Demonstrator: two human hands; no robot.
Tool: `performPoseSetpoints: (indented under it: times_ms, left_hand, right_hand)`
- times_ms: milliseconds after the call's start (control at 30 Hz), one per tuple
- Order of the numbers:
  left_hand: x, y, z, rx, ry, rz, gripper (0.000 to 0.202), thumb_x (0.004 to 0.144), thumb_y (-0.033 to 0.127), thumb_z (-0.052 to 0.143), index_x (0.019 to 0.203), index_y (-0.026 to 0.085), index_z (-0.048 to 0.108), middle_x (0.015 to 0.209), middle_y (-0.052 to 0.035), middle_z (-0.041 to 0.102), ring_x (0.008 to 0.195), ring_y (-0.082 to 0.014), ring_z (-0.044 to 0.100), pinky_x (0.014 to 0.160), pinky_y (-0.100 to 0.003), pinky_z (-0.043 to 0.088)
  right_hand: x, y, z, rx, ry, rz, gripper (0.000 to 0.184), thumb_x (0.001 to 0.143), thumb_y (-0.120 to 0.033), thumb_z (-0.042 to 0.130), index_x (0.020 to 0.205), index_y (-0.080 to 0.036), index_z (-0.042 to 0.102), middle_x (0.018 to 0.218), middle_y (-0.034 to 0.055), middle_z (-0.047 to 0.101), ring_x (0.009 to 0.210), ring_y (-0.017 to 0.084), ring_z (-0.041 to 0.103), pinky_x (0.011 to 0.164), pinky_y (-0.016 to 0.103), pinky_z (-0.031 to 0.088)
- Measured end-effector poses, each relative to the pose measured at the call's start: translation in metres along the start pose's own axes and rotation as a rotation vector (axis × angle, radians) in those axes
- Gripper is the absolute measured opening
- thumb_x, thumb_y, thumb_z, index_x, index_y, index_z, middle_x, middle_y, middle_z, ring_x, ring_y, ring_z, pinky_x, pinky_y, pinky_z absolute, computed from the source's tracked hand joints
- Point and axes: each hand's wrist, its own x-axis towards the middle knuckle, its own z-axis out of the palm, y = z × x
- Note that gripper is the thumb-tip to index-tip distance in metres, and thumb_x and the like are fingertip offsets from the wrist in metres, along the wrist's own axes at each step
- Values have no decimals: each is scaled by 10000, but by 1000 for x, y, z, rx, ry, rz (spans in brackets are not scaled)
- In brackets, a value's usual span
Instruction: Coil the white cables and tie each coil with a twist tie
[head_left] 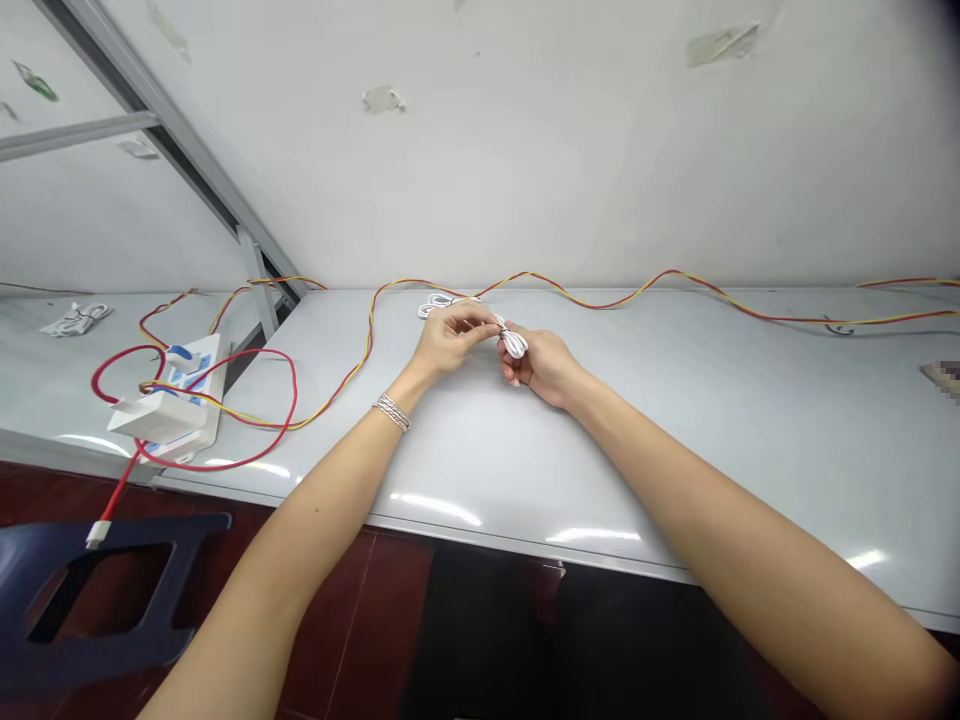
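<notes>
- A small white cable coil (514,343) is held just above a pale grey bench top (750,450), between both hands.
- The coil is pinched from above by the fingertips of the left hand (450,340); the fingers are nearly straight and closed together.
- The coil's lower part is gripped by the half-closed right hand (541,366), its fingers curled inward.
- A beaded bracelet (392,411) is worn on the left wrist, behind the coil.
- A second white cable bundle (442,305) is laid on the bench just beyond the coil.
- A red-and-yellow twisted wire (592,300) is strung along the bench's far edge, beyond the coil.
- A white power strip (176,400), looped with red cable (225,400), is placed well left of the coil.
- A third white cable bundle (75,320) is seen farther left of the coil.
</notes>
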Motion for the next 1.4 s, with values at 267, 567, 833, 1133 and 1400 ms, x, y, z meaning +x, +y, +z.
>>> performPoseSetpoints:
  times_ms: [267, 567, 833, 1133, 1400]
  left_hand:
    - [-1, 3, 0, 223, 18, 32, 190, 843, 375, 748, 894, 201, 808, 973, -97, 769, 969, -211, 662, 730, -305, 472]
    - [0, -7, -2, -146, 1, -258, 558, 660, 480, 894, 1083, 148, 746, 1181, -136, 733, 1061, -252, 685, 918, -387, 546]
    - [4, -8, -6, -217, 168, -287, 464, 599, 363, 927, 957, 149, 726, 1036, -74, 742, 820, -157, 684, 810, -330, 561]
    - [6, -15, -9, -20, 366, -309, 256, 716, 222, 813, 911, 158, 659, 933, -73, 751, 809, -163, 705, 820, -324, 572]
    - [5, -12, -21, 581, 208, -237, 253, 757, 181, 757, 1008, 187, 792, 1068, -98, 768, 995, -265, 664, 970, -434, 485]
  right_hand:
    - [3, 1, -5, 109, -36, 6, 212, 916, -233, 555, 716, -170, 585, 599, -6, 536, 463, 111, 497, 460, 238, 412]
    - [2, 2, -8, 54, -128, -19, 247, 927, -280, 614, 712, -157, 623, 641, 11, 567, 482, 116, 518, 467, 250, 408]
    - [12, 16, 0, -100, 155, -210, 301, 1005, -367, 554, 826, -161, 682, 715, 37, 655, 627, 159, 606, 651, 310, 562]
    - [24, 26, -16, -729, 433, -639, 331, 828, -293, 704, 1121, -141, 725, 1140, 142, 712, 978, 263, 677, 955, 448, 523]
    - [29, 22, -32, -988, 494, -540, 218, 778, -170, 711, 986, -179, 771, 1035, 103, 695, 903, 259, 640, 948, 457, 500]
